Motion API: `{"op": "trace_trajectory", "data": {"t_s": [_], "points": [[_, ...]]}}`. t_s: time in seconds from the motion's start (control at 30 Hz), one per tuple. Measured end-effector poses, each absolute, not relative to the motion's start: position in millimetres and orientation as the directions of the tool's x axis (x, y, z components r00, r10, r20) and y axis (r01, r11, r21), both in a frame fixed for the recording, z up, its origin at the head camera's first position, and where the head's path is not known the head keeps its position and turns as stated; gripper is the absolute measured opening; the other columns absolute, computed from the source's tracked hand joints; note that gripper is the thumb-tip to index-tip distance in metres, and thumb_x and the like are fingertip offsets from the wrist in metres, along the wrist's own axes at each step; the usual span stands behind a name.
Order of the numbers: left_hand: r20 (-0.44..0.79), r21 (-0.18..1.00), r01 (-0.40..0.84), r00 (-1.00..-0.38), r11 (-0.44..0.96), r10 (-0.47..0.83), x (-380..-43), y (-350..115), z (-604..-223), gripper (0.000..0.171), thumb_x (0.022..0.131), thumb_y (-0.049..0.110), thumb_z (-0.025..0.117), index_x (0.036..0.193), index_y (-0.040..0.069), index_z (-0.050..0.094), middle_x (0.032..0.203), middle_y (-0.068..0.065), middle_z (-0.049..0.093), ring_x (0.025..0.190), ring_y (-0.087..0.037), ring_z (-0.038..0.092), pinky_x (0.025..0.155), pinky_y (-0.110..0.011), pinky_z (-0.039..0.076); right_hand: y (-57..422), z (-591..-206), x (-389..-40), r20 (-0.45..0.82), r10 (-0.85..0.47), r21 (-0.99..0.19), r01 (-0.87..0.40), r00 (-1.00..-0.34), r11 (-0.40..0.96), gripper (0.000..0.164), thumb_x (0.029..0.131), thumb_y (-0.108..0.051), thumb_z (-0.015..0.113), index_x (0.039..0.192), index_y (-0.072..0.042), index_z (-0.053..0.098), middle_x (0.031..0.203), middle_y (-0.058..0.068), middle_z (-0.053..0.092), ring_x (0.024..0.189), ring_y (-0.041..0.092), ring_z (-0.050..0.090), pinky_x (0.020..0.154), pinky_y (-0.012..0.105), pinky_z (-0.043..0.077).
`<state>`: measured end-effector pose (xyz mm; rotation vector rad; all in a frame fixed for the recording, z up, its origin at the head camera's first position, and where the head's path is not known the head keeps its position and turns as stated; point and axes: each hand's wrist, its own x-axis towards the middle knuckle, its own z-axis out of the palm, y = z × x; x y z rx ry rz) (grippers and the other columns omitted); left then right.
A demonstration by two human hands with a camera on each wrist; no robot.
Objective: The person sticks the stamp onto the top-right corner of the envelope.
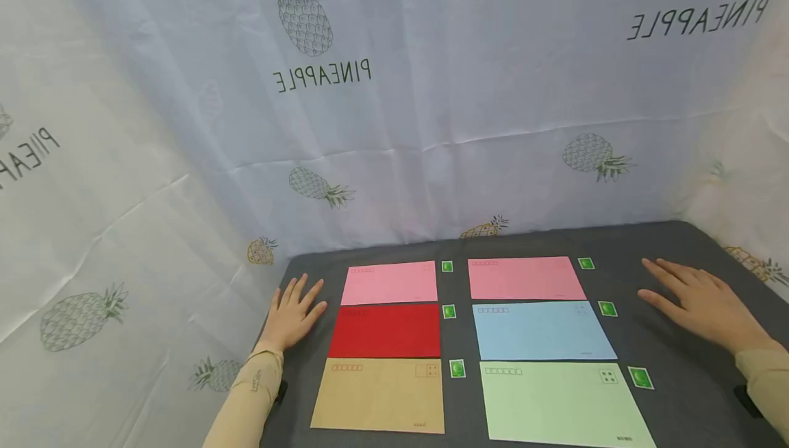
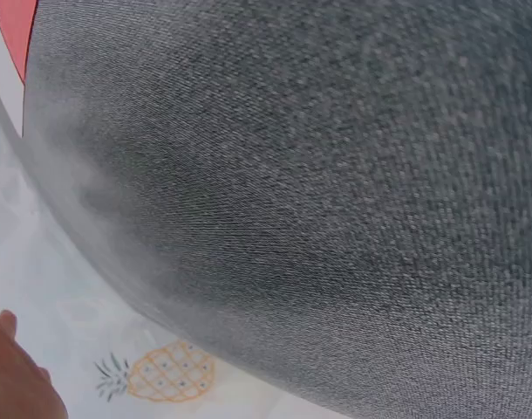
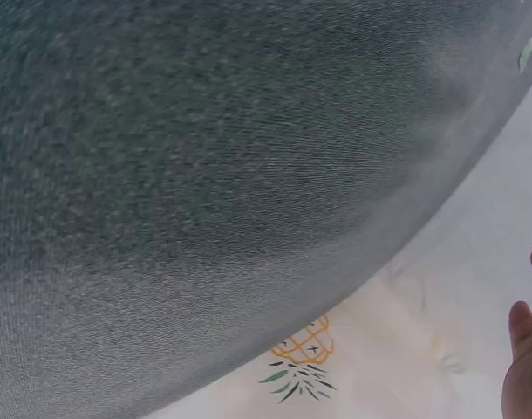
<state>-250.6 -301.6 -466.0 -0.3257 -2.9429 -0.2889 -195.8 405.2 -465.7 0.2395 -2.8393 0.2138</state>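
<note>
Two columns of envelopes lie flat on the dark grey tabletop. In the left column are a pink envelope [image 1: 390, 283], a red envelope [image 1: 387, 331] and a tan envelope [image 1: 379, 396]. The right column has another pink envelope [image 1: 526, 279], a blue envelope [image 1: 544, 331] and a pale green envelope [image 1: 557, 403]. Small green stamps, such as one stamp [image 1: 457, 368] and another stamp [image 1: 640, 377], lie to the right of each envelope. My left hand [image 1: 292, 316], fingers spread, is at the table's left side, nearest the red envelope. Holding nothing, my right hand [image 1: 709, 304] is over the right side, fingers extended.
The dark grey table [image 1: 456, 407] ends at a rounded edge by the white cloth [image 1: 431, 92] printed with pineapples. This cloth hangs behind and at both sides. Each wrist view shows mostly grey table surface [image 2: 292, 192].
</note>
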Motion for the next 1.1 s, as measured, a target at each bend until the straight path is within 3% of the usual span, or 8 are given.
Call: {"op": "trace_trajectory", "data": {"t_s": [0.17,0.4,0.7,0.83,1.1], "points": [[0.219,0.151,0.227,-0.957,0.962,0.191,-252.3,-297.5,-462.0,0.056,0.093,0.044,0.048,0.144,0.021,0.037,0.147,-0.019,0.033,0.137,-0.039,0.028,0.110,-0.061,0.012,400.7,-456.3,-197.2,0.296,-0.130,-0.100,-0.167,-0.946,0.981,0.081,0.088,-0.051,0.055,0.151,-0.019,0.016,0.136,0.030,0.040,0.114,0.049,0.040,0.095,0.060,0.024],[0.233,0.202,0.209,-0.959,0.957,0.160,-254.5,-290.4,-459.9,0.051,0.094,0.045,0.047,0.138,0.019,0.044,0.134,-0.020,0.044,0.123,-0.040,0.041,0.100,-0.061,0.026,390.7,-445.5,-201.3,0.316,-0.122,-0.082,-0.155,-0.941,0.984,0.076,0.087,-0.052,0.056,0.146,-0.013,0.030,0.126,0.032,0.050,0.108,0.051,0.044,0.089,0.062,0.031],[0.213,0.256,0.169,-0.970,0.952,0.114,-256.2,-281.5,-464.2,0.048,0.092,0.046,0.052,0.130,0.017,0.052,0.117,-0.014,0.053,0.108,-0.034,0.047,0.089,-0.058,0.027,372.1,-432.8,-204.5,0.321,-0.143,-0.110,-0.186,-0.936,0.976,0.066,0.089,-0.050,0.054,0.139,-0.008,0.041,0.114,0.030,0.060,0.100,0.049,0.051,0.079,0.062,0.037],[0.188,0.272,0.147,-0.977,0.951,0.098,-260.2,-276.8,-466.8,0.046,0.090,0.045,0.054,0.127,0.018,0.053,0.107,-0.011,0.056,0.103,-0.031,0.048,0.086,-0.055,0.028,364.4,-428.6,-205.6,0.349,-0.150,-0.166,-0.219,-0.925,0.962,0.062,0.088,-0.046,0.057,0.135,-0.007,0.045,0.101,0.022,0.065,0.091,0.041,0.054,0.071,0.056,0.039],[0.137,0.312,0.109,-0.988,0.944,0.069,-264.2,-267.3,-468.2,0.043,0.086,0.041,0.061,0.124,0.020,0.055,0.086,-0.004,0.056,0.088,-0.021,0.049,0.081,-0.050,0.029,340.4,-428.9,-217.2,0.354,-0.140,-0.257,-0.240,-0.925,0.936,0.058,0.087,-0.045,0.059,0.128,-0.004,0.050,0.089,0.010,0.061,0.076,0.023,0.052,0.059,0.039,0.040]]}}
